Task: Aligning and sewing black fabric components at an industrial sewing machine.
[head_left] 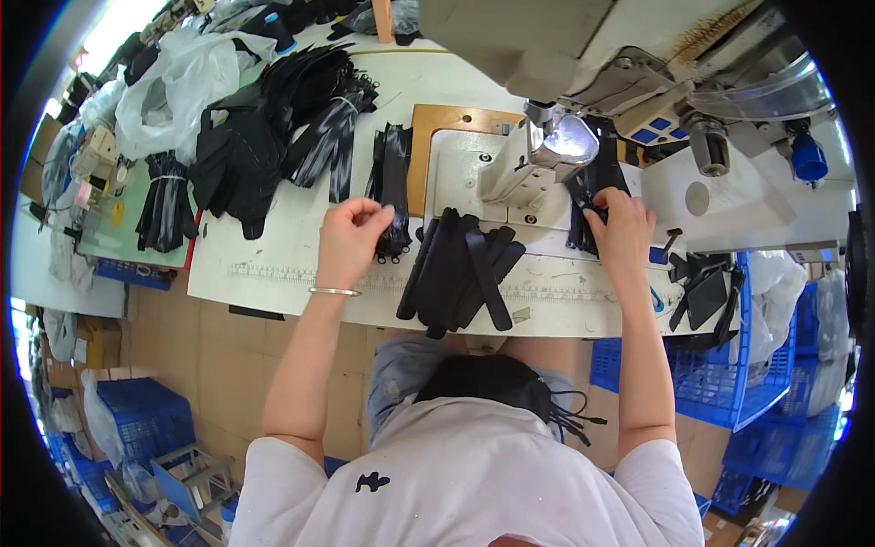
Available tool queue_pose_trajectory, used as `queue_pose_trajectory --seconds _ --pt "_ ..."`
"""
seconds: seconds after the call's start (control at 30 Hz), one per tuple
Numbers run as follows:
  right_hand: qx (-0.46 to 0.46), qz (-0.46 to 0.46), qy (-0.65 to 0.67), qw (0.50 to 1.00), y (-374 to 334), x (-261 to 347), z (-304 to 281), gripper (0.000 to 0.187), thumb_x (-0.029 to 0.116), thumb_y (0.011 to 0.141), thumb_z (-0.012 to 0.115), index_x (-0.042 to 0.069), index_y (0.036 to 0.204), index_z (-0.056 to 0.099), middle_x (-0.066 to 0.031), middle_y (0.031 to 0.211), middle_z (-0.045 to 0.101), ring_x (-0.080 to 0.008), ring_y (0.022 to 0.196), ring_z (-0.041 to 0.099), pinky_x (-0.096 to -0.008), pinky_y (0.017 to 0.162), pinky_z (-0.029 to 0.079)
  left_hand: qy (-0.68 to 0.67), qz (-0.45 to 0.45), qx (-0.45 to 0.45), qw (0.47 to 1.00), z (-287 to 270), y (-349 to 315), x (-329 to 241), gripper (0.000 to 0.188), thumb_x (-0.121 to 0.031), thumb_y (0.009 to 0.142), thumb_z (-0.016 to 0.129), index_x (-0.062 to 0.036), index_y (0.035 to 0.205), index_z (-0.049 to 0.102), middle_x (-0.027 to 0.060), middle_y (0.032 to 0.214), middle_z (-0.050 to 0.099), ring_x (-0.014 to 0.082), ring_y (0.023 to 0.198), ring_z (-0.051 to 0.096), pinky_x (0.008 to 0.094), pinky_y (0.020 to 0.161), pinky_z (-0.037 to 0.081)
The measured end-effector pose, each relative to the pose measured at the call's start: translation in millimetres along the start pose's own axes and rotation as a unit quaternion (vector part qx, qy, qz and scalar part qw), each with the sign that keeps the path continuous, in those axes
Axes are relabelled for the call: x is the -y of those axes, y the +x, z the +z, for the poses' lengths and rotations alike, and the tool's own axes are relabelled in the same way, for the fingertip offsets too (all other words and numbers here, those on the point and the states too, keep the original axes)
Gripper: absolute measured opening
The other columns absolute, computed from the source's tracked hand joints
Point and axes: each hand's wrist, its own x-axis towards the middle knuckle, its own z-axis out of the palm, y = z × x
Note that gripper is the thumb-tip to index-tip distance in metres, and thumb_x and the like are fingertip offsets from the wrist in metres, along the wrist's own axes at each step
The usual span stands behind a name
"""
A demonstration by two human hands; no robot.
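My left hand (351,239), a metal bangle at its wrist, is closed in a pinch beside a stack of black zippers (394,178); what its fingertips hold, if anything, is too small to make out. Right of the sewing machine head (538,159), my right hand (624,228) has its thumb and fingers closed on a black zipper strip (583,214) from a pile there. Between my hands, at the table's front edge, lies a fanned heap of flat black fabric strips (456,273).
Large black bundles (246,146) and a white plastic bag (178,91) cover the table's left back. Black pieces (702,292) lie at the right front corner, near a blue crate (711,383). Machine parts (711,155) overhang the right side.
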Motion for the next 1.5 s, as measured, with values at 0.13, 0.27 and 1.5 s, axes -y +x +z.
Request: queue_pose_trajectory --seconds 0.13,0.27,1.5 --pt "0.038 0.000 0.018 0.999 5.5 2.3 7.6 0.021 0.015 0.076 0.071 0.012 0.093 0.058 -0.0042 0.087 0.059 -0.0249 0.091 0.055 -0.0396 0.080 0.038 0.220 0.154 -0.163 0.949 6.2 -12.3 8.8 0.021 -0.019 0.076 0.073 -0.0071 0.088 0.060 0.0028 0.076 0.049 0.0237 0.076 0.044 0.0366 0.076 0.036" --pt "0.026 -0.015 0.037 0.999 8.3 -3.3 6.0 0.024 0.013 0.075 0.071 0.013 0.095 0.058 -0.0059 0.086 0.057 -0.0248 0.090 0.055 -0.0402 0.080 0.037 0.086 0.212 -0.177 0.957 14.3 -35.1 -22.7 0.017 -0.015 0.079 0.070 -0.0039 0.087 0.060 0.0048 0.075 0.051 0.0186 0.067 0.046 0.0316 0.065 0.040" --pt "0.171 0.271 0.643 0.696 -132.0 41.7 -49.8 0.047 -0.008 0.081 0.059 0.001 0.127 0.051 -0.0037 0.082 0.059 -0.0089 0.068 0.059 -0.0219 0.065 0.053 0.379 0.272 0.022 0.885 101.0 -108.3 -32.6 0.040 -0.037 0.061 0.077 -0.0066 0.071 0.054 0.0060 0.075 0.048 0.0230 0.074 0.049 0.0329 0.064 0.039"
